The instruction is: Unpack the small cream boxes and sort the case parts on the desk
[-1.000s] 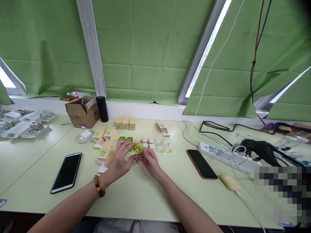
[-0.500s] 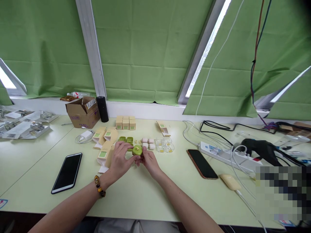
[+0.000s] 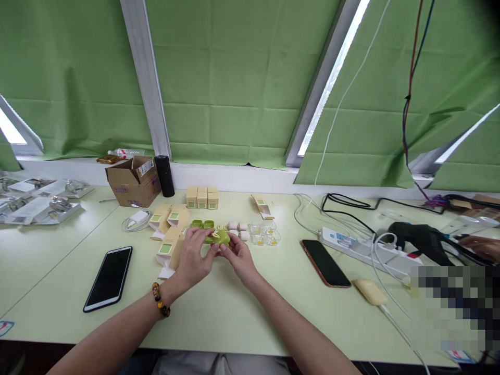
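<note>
- Your left hand (image 3: pixel 194 258) is curled, thumb and fingertips pinching the left end of the small green case (image 3: pixel 219 238); a beaded bracelet (image 3: pixel 160 299) sits on that wrist.
- Just beyond and left of this hand's knuckles lie flattened tan cartons (image 3: pixel 171 234), the nearest almost touching it. A black phone (image 3: pixel 108 277) lies well out to its left on the table (image 3: pixel 234 307).
- The green case sits between your two hands, just above the table, at their far fingertips. Its long axis runs left to right, so each hand has one end. Neither hand is clearly nearer; they share it about evenly.
- Just past the case, away from your fingertips, sit two more green case halves (image 3: pixel 202 224), then small white pieces (image 3: pixel 237 229) and clear plastic trays (image 3: pixel 264 234) trailing off to the right.
- Your right hand (image 3: pixel 241 259) is also curled, fingertips on the right end of the case, thumb underneath as far as I can tell.
- Well right of that hand lie a second dark phone (image 3: pixel 326 263), a pale yellow pad (image 3: pixel 370 292) and a power strip (image 3: pixel 367 251) with cables.
- At the far right edge another person's hand (image 3: pixel 482 246) rests apart from yours.
</note>
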